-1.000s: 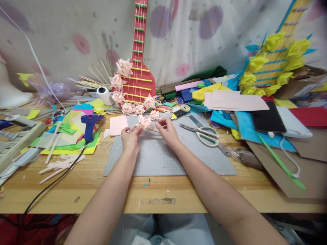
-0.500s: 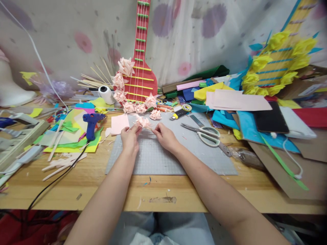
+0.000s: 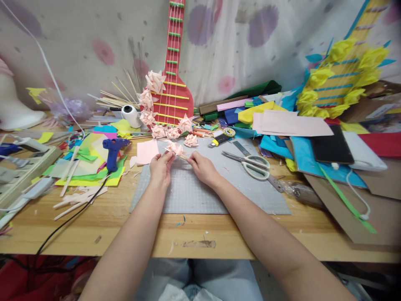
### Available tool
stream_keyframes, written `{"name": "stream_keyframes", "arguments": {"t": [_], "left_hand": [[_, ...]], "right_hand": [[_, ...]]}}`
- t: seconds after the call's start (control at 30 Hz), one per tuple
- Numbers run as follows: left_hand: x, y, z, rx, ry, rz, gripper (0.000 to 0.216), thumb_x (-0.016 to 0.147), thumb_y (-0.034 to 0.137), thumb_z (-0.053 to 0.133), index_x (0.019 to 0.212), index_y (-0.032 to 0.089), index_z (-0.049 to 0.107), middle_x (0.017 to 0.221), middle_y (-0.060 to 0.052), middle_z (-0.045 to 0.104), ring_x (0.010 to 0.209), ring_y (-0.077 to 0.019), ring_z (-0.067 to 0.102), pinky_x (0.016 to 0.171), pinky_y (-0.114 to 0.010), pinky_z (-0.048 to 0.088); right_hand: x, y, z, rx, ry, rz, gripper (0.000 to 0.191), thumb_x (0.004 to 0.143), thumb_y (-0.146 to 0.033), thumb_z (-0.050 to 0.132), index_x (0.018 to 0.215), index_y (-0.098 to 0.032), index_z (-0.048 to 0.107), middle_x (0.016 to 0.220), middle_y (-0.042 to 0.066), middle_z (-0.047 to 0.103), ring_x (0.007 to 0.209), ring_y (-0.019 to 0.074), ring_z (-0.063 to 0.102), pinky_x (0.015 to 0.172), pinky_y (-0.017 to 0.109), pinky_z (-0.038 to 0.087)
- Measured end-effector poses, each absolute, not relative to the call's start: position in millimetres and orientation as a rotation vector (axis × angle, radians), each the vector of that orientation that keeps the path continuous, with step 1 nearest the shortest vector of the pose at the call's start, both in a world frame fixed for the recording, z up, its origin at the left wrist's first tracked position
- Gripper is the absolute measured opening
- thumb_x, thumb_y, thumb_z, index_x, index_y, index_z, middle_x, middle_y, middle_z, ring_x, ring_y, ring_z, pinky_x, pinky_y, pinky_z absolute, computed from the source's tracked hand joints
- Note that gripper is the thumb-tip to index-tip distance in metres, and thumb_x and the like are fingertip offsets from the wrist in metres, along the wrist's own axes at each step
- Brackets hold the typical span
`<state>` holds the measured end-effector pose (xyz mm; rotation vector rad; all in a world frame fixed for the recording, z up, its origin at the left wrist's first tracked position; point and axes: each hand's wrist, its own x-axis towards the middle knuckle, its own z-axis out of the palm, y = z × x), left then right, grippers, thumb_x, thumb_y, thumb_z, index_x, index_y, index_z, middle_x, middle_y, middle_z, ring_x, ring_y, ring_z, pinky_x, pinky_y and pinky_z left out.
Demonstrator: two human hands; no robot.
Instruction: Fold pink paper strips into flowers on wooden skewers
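Note:
Between my two hands, above the grey cutting mat [image 3: 194,200], is a pink paper flower [image 3: 174,148] with a thin stick-like stem. My left hand [image 3: 161,169] pinches the flower's petals at its left side. The fingertips of my right hand [image 3: 202,167] are closed on the stem end. Just behind lies a finished-looking pink paper rose [image 3: 191,141]. A square of pink paper [image 3: 147,151] rests to the left of my hands. Beyond them stands a red paper lute-like instrument [image 3: 175,100] with pink roses along its lower edge.
Scissors [image 3: 255,167] and a yellow-black cutter [image 3: 217,140] lie on the mat's right. A blue glue gun [image 3: 113,154] stands at left with its cord trailing forward. Paper piles [image 3: 291,123], a black tablet [image 3: 332,144] and a yellow-flowered instrument [image 3: 338,83] crowd the right.
Both hands stay nearly in place, still holding the flower. The flower has turned slightly between the fingers, and the view has shifted a little.

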<state>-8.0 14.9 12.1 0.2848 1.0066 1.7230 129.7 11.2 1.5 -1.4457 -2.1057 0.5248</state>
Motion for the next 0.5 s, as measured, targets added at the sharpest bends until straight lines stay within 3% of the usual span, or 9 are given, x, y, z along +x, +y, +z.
{"name": "stream_keyframes", "arguments": {"t": [0.5], "left_hand": [[-6.1, 14.9, 13.4, 0.313, 1.036, 1.731, 0.039, 0.055, -0.005, 0.059, 0.071, 0.017, 0.03, 0.06, 0.001, 0.056, 0.058, -0.0103, 0.06, 0.067, -0.026, 0.05]], "right_hand": [[127.4, 8.9, -2.1, -1.501, -2.175, 0.474, 0.027, 0.088, -0.041, 0.028, 0.087, -0.021, 0.045, 0.077, 0.002, 0.06, 0.067, 0.0146, 0.053, 0.057, 0.023, 0.029]]}}
